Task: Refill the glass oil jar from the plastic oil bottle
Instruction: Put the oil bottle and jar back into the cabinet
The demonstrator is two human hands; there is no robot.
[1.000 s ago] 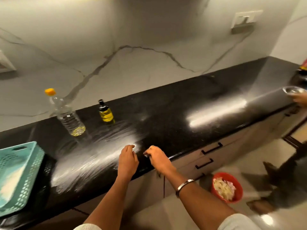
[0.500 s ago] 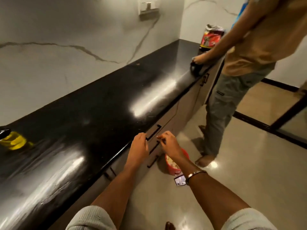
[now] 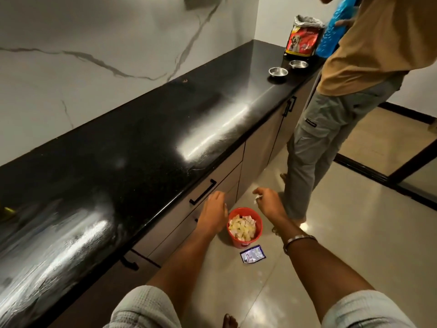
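while before beside it, both hands now hover over the red bin [image 3: 246,237].

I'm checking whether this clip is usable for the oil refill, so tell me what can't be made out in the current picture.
1. Glass oil jar: head view, only a blurred yellow smear at the left edge.
2. Plastic oil bottle: outside the head view entirely.
3. Small white scrap pinched in the right hand: too small to identify.
4. Left hand: fingers point away, so their tips are hidden.
5. Red bin: the left hand covers part of its rim.
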